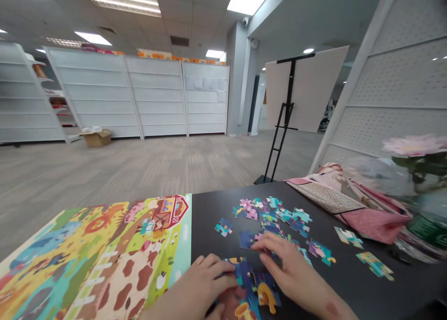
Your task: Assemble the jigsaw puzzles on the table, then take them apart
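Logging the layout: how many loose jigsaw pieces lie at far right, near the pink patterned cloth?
2: a white-and-teal piece just below the pink patterned cloth, and a yellow-green piece nearer the edge of the black table. Others may be hidden under the cloth.

Both bare hands sit low and near. The left grip (199, 287) has its fingers (216, 270) curled and angled down. Just beside it, the right grip (289, 276) reaches far and left, its forearm (331, 308) running toward the near right.

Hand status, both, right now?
Left hand: curled on the jigsaw pieces; grip cannot be told.
Right hand: fingers spread at the pieces' edge; holding cannot be told.
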`<state>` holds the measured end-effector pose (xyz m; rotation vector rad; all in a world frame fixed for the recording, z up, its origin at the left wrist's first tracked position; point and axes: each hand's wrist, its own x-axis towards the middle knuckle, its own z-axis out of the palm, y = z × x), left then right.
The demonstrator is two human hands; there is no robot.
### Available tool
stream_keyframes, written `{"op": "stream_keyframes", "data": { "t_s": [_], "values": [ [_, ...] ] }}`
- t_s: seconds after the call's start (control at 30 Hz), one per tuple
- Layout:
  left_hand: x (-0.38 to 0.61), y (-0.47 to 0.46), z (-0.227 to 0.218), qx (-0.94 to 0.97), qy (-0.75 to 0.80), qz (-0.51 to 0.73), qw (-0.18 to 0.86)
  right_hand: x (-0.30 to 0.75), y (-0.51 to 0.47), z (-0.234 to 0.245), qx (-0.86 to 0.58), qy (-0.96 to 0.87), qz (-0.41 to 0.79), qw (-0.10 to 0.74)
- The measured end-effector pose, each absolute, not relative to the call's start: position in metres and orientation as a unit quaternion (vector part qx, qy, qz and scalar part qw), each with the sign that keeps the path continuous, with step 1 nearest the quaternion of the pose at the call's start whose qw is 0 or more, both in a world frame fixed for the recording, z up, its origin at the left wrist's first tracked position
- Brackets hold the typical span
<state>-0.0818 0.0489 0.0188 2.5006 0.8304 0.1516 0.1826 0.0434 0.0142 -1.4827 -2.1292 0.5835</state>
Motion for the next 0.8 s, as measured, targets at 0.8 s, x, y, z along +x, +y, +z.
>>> {"op": "stream_keyframes", "data": {
  "t_s": [0.8],
  "values": [
    [-0.089,0.040,0.028,0.910,0.298,0.091,0.273,0.145,0.090,0.004,-0.520,-0.766,0.274,0.260]
  ]
}}
